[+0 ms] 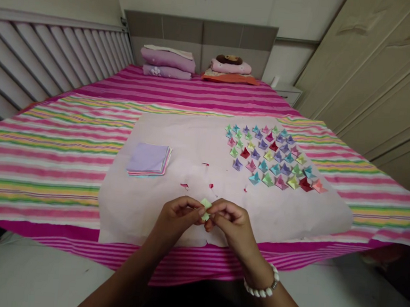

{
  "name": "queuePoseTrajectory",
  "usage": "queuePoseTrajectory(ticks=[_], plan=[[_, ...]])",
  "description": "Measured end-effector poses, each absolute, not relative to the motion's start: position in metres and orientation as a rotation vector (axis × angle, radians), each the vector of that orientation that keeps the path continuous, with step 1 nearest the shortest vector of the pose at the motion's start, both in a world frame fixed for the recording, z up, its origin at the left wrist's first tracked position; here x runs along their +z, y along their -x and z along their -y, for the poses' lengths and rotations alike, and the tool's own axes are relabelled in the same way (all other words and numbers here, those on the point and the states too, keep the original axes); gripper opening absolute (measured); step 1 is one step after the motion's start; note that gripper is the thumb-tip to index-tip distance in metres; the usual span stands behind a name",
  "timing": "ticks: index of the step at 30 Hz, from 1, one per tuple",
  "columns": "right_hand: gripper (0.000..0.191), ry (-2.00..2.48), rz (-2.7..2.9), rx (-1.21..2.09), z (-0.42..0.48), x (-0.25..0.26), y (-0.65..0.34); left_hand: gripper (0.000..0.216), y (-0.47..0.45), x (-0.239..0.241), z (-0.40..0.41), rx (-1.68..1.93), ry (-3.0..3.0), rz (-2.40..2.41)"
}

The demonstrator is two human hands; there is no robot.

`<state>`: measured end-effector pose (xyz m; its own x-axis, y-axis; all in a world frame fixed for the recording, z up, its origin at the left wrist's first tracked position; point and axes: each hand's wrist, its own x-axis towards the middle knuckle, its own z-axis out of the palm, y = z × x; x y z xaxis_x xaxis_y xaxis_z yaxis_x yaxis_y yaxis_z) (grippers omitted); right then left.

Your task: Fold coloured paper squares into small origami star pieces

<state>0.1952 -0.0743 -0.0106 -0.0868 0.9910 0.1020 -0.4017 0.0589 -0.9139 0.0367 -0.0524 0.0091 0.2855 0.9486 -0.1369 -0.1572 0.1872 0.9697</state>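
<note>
A small light-green folded paper piece (pixel 205 208) is pinched between both hands over the near edge of a large pale paper sheet (pixel 177 142). My left hand (pixel 178 215) grips its left side with fingers closed. My right hand (pixel 228 219), with a white bead bracelet (pixel 264 288) on the wrist, grips its right side. A stack of square coloured papers (pixel 149 159), lilac on top, lies to the left on the sheet. Several finished folded paper shapes (pixel 272 157) in many colours sit in rows to the right.
The sheet lies on a bed with a pink, yellow and green striped cover (pixel 49 150). Small red paper scraps (pixel 184 186) lie near my hands. Folded blankets and pillows (pixel 167 61) sit at the headboard. A slatted rail (pixel 38 60) stands left, wardrobe doors (pixel 384 78) right.
</note>
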Motion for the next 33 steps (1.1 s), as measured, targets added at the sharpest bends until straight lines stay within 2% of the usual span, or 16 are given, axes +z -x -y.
queuePoseTrajectory(ticks=[4,8,15,21,27,33], plan=[[0.006,0.801,1.069,1.380,0.076,-0.010,-0.196,0.016,-0.037,0.008,0.054,0.970,-1.093,-0.970],[0.023,0.821,0.993,1.398,0.075,-0.007,-0.195,0.020,-0.036,0.009,0.056,0.958,-1.125,-0.988],[0.019,0.984,1.009,1.403,0.073,0.000,-0.191,0.044,-0.039,0.008,0.054,1.038,-1.099,-0.946],[0.024,1.061,1.026,1.340,0.075,0.003,-0.188,0.019,-0.040,0.009,0.054,0.907,-1.029,-0.991],[0.024,1.080,1.018,1.309,0.073,-0.002,-0.186,0.021,-0.040,0.002,0.052,0.992,-1.132,-1.082],[0.016,1.003,0.917,1.373,0.068,-0.012,-0.187,0.020,-0.039,-0.001,0.049,0.974,-1.156,-1.138]])
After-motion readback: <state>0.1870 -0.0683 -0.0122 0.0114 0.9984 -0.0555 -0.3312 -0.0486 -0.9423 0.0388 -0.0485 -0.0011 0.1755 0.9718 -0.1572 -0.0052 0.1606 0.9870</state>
